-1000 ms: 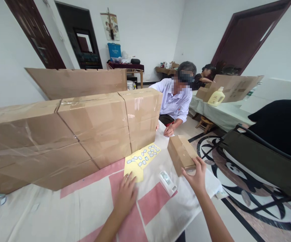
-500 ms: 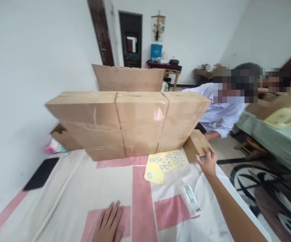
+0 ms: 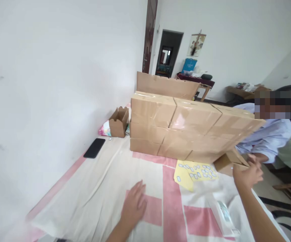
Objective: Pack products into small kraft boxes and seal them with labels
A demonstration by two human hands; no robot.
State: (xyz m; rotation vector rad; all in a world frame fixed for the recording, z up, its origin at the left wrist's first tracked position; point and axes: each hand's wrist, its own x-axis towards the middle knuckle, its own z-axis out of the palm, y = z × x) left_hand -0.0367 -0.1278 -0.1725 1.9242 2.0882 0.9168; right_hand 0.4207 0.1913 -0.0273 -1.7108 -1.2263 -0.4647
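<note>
My left hand (image 3: 134, 203) is over the pink and white cloth (image 3: 115, 181), fingers stretched out and nothing in them. My right hand (image 3: 248, 173) is at a small cardboard box (image 3: 227, 163) near the right edge, its fingers bent round the box's near side; motion blur and the hand itself hide part of the grip. Left of that box lies a yellow sheet (image 3: 185, 181) with several small white labels. A white tape dispenser (image 3: 223, 216) sits on the cloth nearer to me. Behind the sheet stands a wall of stacked, taped cardboard boxes (image 3: 175, 131).
A black phone (image 3: 94, 148) lies at the left, in front of an open cardboard box (image 3: 118, 126) and a colourful packet (image 3: 105, 129). A raised cardboard flap (image 3: 165, 85) shows behind the stack. A person in a pale shirt (image 3: 271, 134) is beyond the right edge.
The view has swung left, so things sit further right in the picture. My left hand has lifted and turned somewhat. My right hand has shifted from the small box's top to its near right side.
</note>
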